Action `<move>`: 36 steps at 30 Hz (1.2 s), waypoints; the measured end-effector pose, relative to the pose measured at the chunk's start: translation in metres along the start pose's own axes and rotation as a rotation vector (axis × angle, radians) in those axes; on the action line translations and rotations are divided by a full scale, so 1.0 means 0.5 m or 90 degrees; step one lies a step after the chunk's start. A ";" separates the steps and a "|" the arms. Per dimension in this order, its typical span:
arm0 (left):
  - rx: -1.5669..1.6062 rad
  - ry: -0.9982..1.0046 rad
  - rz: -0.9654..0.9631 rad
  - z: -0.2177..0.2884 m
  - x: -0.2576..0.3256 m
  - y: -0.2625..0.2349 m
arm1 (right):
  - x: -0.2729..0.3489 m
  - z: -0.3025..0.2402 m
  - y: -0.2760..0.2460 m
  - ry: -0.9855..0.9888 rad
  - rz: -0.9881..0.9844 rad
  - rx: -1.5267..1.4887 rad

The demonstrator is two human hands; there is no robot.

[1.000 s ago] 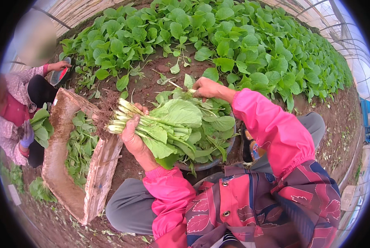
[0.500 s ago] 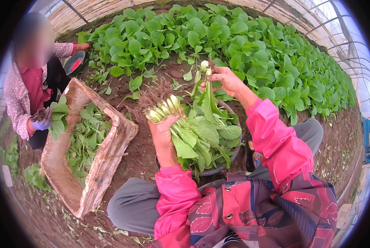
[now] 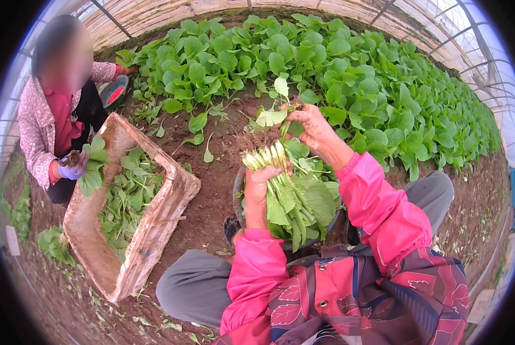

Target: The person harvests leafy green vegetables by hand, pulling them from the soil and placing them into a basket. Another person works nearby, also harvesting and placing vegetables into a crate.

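Gripping the bunch of greens (image 3: 287,187) above the basin (image 3: 238,194), the left hand (image 3: 258,194) encircles its stalks (image 3: 276,156); its long axis slants, roots (image 3: 256,140) up-left, leaves (image 3: 310,206) down-right; the right hand (image 3: 313,127), beyond, pinches a leafy sprig (image 3: 272,118).

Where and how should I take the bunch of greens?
Probably best around the pale stems, just below the roots, from the lower left, where the left grip wraps them. There the bunch is narrow and packed; its leaves spread wider toward the lower right.
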State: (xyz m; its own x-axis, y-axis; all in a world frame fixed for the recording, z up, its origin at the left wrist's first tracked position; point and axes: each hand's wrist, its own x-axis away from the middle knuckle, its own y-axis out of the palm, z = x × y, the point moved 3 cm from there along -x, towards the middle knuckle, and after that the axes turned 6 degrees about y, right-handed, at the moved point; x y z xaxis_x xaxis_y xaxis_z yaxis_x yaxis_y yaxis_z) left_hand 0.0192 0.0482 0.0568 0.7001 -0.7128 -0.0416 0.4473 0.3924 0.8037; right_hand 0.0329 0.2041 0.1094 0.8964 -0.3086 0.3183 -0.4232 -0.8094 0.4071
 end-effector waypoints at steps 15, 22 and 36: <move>-0.044 0.001 0.035 0.017 0.010 0.000 | 0.001 -0.006 -0.014 -0.040 -0.055 -0.051; -0.073 0.010 0.028 0.032 0.012 0.002 | -0.002 -0.009 -0.013 -0.054 -0.101 -0.051; -0.220 0.277 0.169 0.202 0.065 -0.041 | -0.006 0.155 -0.113 -0.119 -0.058 1.056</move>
State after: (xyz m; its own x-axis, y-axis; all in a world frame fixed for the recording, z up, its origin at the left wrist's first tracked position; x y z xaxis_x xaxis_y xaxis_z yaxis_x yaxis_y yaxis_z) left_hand -0.0234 -0.0419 0.0990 0.9426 -0.2911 -0.1633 0.3303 0.7418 0.5836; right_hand 0.0644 0.2123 0.0191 0.9626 -0.1862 0.1968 0.1073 -0.4049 -0.9080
